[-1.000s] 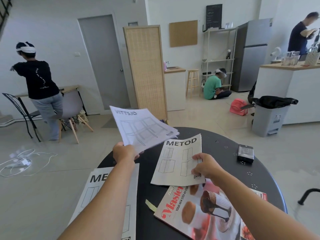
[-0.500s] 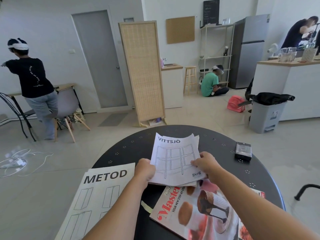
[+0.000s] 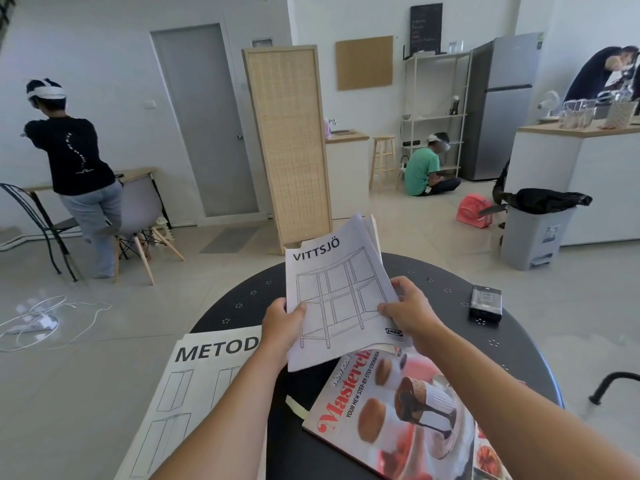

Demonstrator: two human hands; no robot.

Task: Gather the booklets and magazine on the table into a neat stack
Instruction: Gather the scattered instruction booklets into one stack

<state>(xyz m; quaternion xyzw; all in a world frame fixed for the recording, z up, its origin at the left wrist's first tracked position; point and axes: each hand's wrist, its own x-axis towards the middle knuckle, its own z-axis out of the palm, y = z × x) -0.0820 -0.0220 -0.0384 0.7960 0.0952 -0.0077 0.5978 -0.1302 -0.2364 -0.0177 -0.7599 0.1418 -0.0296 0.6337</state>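
Gripping VITTSJÖ booklet [image 3: 341, 296] | left hand [image 3: 282, 325], right hand [image 3: 408, 311] fingers pinching its side edges

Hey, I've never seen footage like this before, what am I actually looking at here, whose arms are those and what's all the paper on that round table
There is no machine here. The picture comes from a wide-angle camera worn on a person's head, looking forward and down, so the two bare arms reaching in from the bottom belong to the wearer.

The left hand and right hand together hold up a VITTSJÖ booklet, with what looks like more paper tucked behind it, lifted off the round black table.

On the table lie a large METOD booklet at the left edge, hanging partly over it, and a glossy cookbook magazine nearer the wearer on the right. A small dark boxy object sits at the far right; I cannot tell what it is.

The people behind are busy elsewhere in the room.
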